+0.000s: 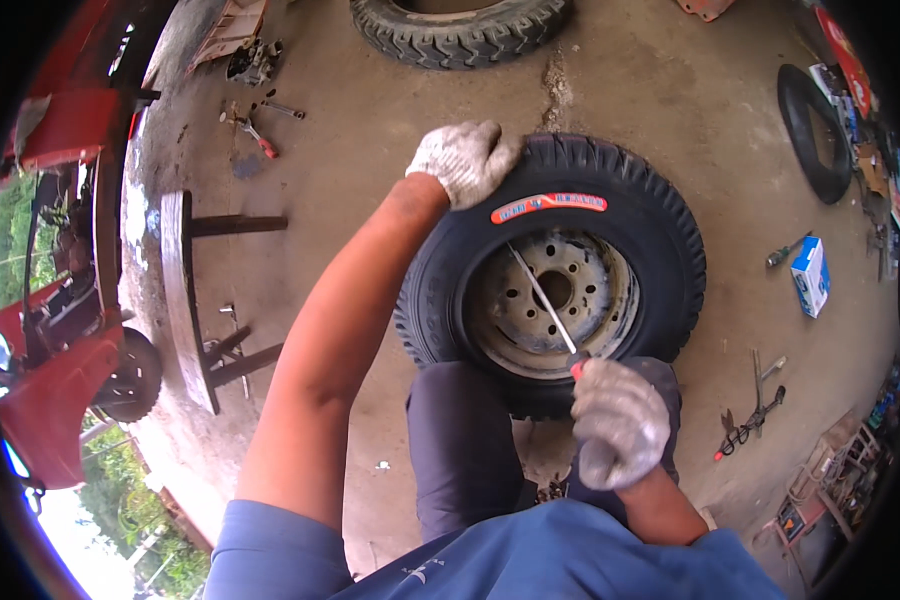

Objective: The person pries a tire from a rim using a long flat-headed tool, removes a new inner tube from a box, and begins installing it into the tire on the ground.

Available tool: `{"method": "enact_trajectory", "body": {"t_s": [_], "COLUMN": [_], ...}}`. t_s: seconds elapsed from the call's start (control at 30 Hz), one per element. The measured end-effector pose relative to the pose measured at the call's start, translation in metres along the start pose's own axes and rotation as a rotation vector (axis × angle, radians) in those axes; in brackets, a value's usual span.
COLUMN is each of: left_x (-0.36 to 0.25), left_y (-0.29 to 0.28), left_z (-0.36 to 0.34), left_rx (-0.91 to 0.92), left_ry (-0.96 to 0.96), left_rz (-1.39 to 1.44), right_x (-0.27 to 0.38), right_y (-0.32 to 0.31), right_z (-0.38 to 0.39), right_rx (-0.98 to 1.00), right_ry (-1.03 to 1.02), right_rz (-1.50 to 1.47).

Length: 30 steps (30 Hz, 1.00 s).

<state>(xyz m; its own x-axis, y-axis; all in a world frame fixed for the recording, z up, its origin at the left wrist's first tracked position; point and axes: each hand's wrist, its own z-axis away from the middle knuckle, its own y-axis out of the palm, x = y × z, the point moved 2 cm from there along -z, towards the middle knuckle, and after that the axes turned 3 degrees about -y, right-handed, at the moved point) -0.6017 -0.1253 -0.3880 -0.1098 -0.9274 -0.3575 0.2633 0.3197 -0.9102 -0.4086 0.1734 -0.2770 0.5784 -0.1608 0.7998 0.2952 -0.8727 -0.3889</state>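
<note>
A black tire (672, 230) with chunky tread and a red label stands upright in front of my knees. Inside it sits a worn, pale metal wheel rim (580, 275) with bolt holes around a central opening. My left hand (462, 162), in a whitish knit glove, grips the tire's upper left tread; its fingertips are partly hidden. My right hand (620, 420), gloved and soiled, is closed around the handle of a long screwdriver (545, 303). Its thin shaft slants up and left across the rim, with the tip near the tire's inner edge.
Another tire (460, 40) lies at the far side. A wooden stand (177, 300) and a red vehicle (70, 390) are on the left. To the right are an inner tube (802, 130), a blue-and-white box (811, 277) and hand tools (755, 415) on the floor.
</note>
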Motion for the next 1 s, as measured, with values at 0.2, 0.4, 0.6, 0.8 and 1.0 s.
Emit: {"method": "enact_trajectory", "body": {"t_s": [0.2, 0.4, 0.6, 0.8, 1.0], "left_x": [0.005, 0.021, 0.043, 0.036, -0.007], "left_y": [-0.007, -0.01, -0.017, -0.032, -0.033], "left_z": [-0.008, -0.044, -0.11, -0.119, -0.145], "left_rx": [-0.047, 0.079, -0.111, 0.2, 0.254], "left_ry": [-0.026, -0.027, 0.154, -0.109, -0.03], "left_rz": [0.236, 0.33, 0.3, 0.309, 0.278], "right_x": [0.015, 0.007, -0.014, -0.009, -0.012], "right_y": [0.013, 0.032, 0.035, 0.028, 0.026], "right_z": [-0.095, -0.185, -0.224, -0.222, -0.205], "right_rx": [0.012, -0.004, 0.056, 0.043, -0.068], "right_ry": [0.18, 0.323, 0.389, 0.352, 0.501], "right_rz": [-0.309, -0.251, -0.266, -0.16, -0.224]}}
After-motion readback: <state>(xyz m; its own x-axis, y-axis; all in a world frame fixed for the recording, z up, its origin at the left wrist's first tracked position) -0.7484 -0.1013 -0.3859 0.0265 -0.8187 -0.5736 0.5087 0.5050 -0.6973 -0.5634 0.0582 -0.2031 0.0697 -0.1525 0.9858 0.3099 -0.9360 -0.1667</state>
